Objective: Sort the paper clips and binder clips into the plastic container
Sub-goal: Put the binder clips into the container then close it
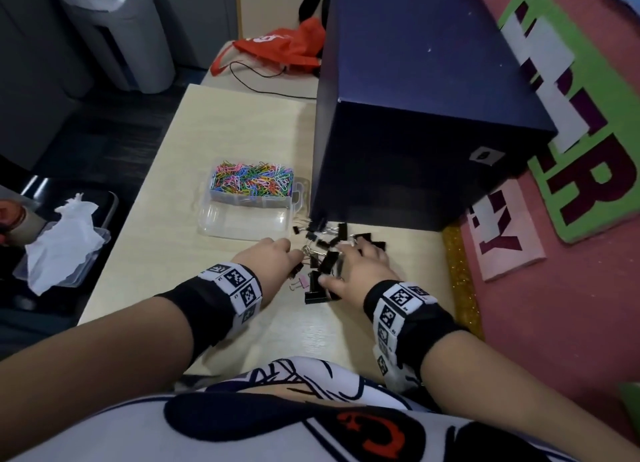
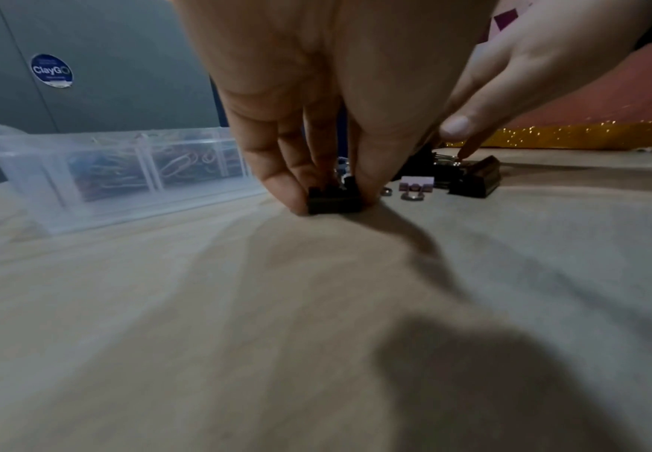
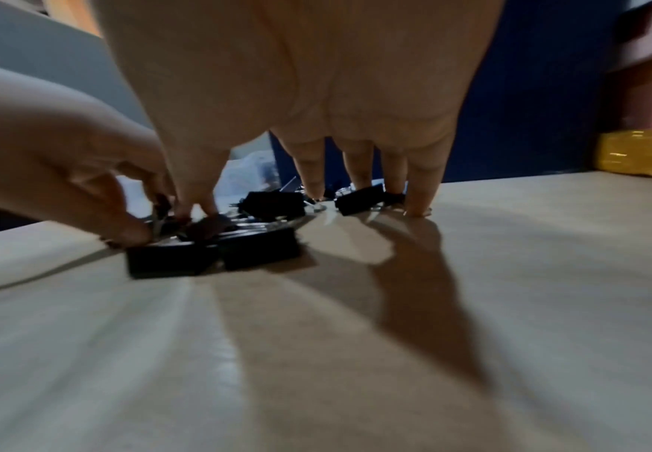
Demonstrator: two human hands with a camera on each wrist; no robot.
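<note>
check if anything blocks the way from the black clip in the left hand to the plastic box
Nothing visible does. The left hand pinches a black clip on the table; bare tabletop lies between it and the open plastic box.

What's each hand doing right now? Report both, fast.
Left hand: pinching a small black binder clip on the table.
Right hand: open, fingers spread down over the pile of black binder clips, gripping none.
</note>
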